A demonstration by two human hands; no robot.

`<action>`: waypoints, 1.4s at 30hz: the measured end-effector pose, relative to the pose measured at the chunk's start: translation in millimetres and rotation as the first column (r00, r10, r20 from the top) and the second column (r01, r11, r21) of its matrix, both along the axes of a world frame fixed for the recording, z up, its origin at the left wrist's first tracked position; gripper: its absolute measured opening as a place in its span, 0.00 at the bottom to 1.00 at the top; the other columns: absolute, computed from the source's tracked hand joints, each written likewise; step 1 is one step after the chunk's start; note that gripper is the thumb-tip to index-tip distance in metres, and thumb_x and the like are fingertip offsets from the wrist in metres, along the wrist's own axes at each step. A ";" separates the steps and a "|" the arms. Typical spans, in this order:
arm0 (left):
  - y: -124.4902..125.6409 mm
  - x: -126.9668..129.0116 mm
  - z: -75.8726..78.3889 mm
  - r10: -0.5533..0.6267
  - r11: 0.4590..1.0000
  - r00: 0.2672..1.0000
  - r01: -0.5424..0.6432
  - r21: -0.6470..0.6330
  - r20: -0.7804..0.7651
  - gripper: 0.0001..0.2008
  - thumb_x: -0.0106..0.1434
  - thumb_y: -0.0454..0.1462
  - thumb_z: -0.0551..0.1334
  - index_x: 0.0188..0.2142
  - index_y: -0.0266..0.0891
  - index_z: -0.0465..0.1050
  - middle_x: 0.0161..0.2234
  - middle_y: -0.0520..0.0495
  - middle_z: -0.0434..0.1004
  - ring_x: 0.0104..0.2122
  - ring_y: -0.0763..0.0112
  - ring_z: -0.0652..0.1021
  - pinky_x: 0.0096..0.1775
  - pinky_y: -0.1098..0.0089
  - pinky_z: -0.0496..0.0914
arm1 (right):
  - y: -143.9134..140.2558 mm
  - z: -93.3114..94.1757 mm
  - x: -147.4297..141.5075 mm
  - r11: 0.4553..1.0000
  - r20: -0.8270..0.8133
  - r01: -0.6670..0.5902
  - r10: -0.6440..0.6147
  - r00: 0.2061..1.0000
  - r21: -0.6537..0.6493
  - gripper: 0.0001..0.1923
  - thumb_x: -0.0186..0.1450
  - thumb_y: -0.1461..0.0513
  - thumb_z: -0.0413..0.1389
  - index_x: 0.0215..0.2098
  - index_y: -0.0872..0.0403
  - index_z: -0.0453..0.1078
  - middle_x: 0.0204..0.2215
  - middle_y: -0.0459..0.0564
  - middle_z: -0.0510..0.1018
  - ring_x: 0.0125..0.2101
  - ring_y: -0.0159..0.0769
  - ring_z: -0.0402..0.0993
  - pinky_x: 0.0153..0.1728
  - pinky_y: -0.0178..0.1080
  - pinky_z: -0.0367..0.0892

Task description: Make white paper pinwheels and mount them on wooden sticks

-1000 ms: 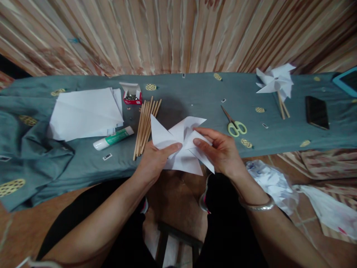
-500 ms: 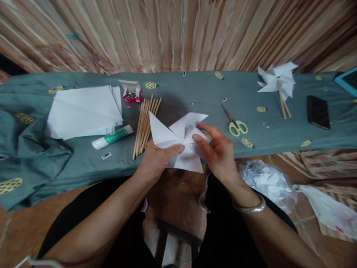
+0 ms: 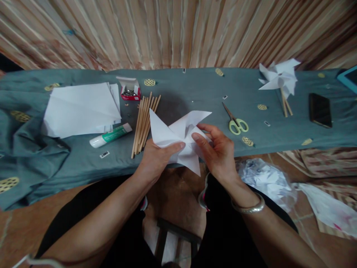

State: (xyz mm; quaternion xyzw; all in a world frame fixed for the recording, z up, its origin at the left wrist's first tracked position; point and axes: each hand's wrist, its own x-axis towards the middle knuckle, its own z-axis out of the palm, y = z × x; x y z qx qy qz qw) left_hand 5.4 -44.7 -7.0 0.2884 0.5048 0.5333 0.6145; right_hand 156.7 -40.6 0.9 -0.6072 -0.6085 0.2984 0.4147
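Observation:
A white paper pinwheel point(image 3: 164, 131) with folded blades is held between my two hands over the table's near edge. My left hand point(image 3: 160, 154) grips it from the left, its thumb pressed near the centre and its other fingers hidden underneath. At the right blade, my right hand point(image 3: 219, 149) pinches the paper between thumb and fingers. Just left of the pinwheel lies a bundle of thin wooden sticks point(image 3: 144, 123). Green-handled scissors point(image 3: 235, 121) lie to the right of my right hand, apart from it.
A paper stack point(image 3: 79, 108), a glue stick point(image 3: 111, 135) and an open red box of metal pins point(image 3: 130, 91) are on the left. Finished pinwheels on sticks point(image 3: 280, 78), a phone point(image 3: 320, 110) and a blue-edged tablet point(image 3: 348, 82) lie right. Below stands a plastic bag of paper scraps point(image 3: 266, 182).
The pinwheel's lower blade has folded inward and now ends in a point, where a broad flap hung before. Both hands keep nearly the same hold. The camera view has shifted slightly.

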 end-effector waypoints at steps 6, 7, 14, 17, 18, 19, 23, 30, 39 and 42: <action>0.9 -0.2 -2.1 0.020 1.000 0.999 -0.020 0.000 -0.046 0.18 0.42 0.35 0.74 0.35 0.34 0.79 0.31 0.46 0.83 0.30 0.65 0.80 0.35 0.67 0.76 | -1.6 4.2 0.9 0.999 -0.003 -0.039 0.039 0.999 0.010 0.17 0.64 0.52 0.59 0.45 0.54 0.74 0.31 0.48 0.82 0.26 0.33 0.73 0.28 0.35 0.67; 1.1 -0.6 -2.1 0.024 1.000 0.998 -0.024 0.001 -0.056 0.17 0.42 0.36 0.74 0.34 0.34 0.79 0.31 0.47 0.83 0.29 0.66 0.80 0.34 0.67 0.76 | -1.4 5.4 2.3 0.999 -0.011 -0.054 0.054 0.998 0.000 0.16 0.63 0.52 0.59 0.44 0.54 0.74 0.31 0.48 0.82 0.26 0.32 0.73 0.28 0.35 0.66; 2.6 -0.2 2.1 0.046 0.999 0.996 -0.046 0.009 -0.081 0.16 0.41 0.34 0.74 0.33 0.36 0.80 0.32 0.47 0.84 0.31 0.65 0.81 0.34 0.68 0.77 | 5.8 1.0 20.3 0.905 -0.351 -0.319 0.212 0.912 -0.282 0.14 0.58 0.52 0.64 0.31 0.55 0.75 0.22 0.43 0.74 0.21 0.28 0.65 0.21 0.32 0.59; 2.6 0.9 2.2 0.042 0.999 0.997 -0.042 0.010 -0.059 0.17 0.40 0.34 0.74 0.33 0.36 0.80 0.32 0.47 0.84 0.31 0.64 0.81 0.35 0.66 0.77 | 7.8 -0.1 22.0 0.872 -0.474 -0.342 0.149 0.868 -0.352 0.15 0.55 0.51 0.66 0.29 0.55 0.75 0.21 0.42 0.74 0.20 0.27 0.64 0.21 0.32 0.59; 2.4 1.0 1.9 0.034 0.999 0.998 -0.034 0.011 -0.047 0.17 0.41 0.34 0.74 0.34 0.36 0.80 0.32 0.47 0.84 0.31 0.64 0.81 0.35 0.66 0.77 | 8.0 0.2 21.3 0.872 -0.491 -0.328 0.121 0.863 -0.363 0.15 0.53 0.51 0.67 0.28 0.55 0.75 0.21 0.42 0.74 0.20 0.27 0.64 0.20 0.32 0.59; 2.0 1.0 1.5 0.023 1.000 0.999 -0.023 0.014 -0.037 0.17 0.41 0.34 0.74 0.34 0.36 0.80 0.32 0.47 0.84 0.31 0.64 0.81 0.36 0.66 0.77 | 8.0 0.5 20.4 0.876 -0.504 -0.312 0.095 0.859 -0.368 0.16 0.52 0.51 0.67 0.27 0.55 0.75 0.20 0.42 0.74 0.19 0.26 0.63 0.19 0.31 0.58; 0.9 0.6 1.4 -0.002 1.000 0.999 0.003 0.014 -0.034 0.17 0.41 0.34 0.74 0.34 0.36 0.80 0.32 0.46 0.84 0.32 0.63 0.81 0.36 0.65 0.77 | 6.4 -2.1 16.5 0.883 -0.536 -0.279 0.038 0.843 -0.377 0.15 0.53 0.50 0.67 0.27 0.54 0.76 0.20 0.42 0.75 0.18 0.26 0.63 0.18 0.31 0.58; 0.5 1.0 5.4 0.018 1.000 0.999 -0.018 -0.004 -0.040 0.22 0.39 0.35 0.76 0.36 0.34 0.79 0.34 0.44 0.84 0.33 0.61 0.82 0.36 0.66 0.78 | 3.7 -6.3 10.1 0.892 -0.545 -0.223 -0.030 0.838 -0.392 0.18 0.51 0.48 0.67 0.27 0.54 0.76 0.19 0.42 0.75 0.18 0.28 0.64 0.18 0.32 0.60; -0.6 -0.6 3.3 0.007 0.999 1.000 -0.007 0.048 -0.009 0.19 0.43 0.35 0.75 0.38 0.35 0.79 0.36 0.45 0.84 0.34 0.63 0.81 0.38 0.65 0.77 | 2.1 -4.5 2.5 0.917 -0.535 -0.177 -0.046 0.844 -0.358 0.17 0.51 0.49 0.67 0.25 0.55 0.75 0.18 0.41 0.73 0.18 0.26 0.62 0.18 0.32 0.58; -0.4 -0.2 3.7 0.016 0.999 1.000 -0.015 0.048 -0.014 0.19 0.43 0.34 0.75 0.37 0.36 0.79 0.35 0.47 0.84 0.34 0.64 0.81 0.38 0.66 0.77 | 1.3 -5.0 0.1 0.936 -0.506 -0.145 -0.039 0.862 -0.320 0.16 0.52 0.50 0.66 0.25 0.55 0.75 0.18 0.41 0.72 0.19 0.26 0.61 0.20 0.32 0.58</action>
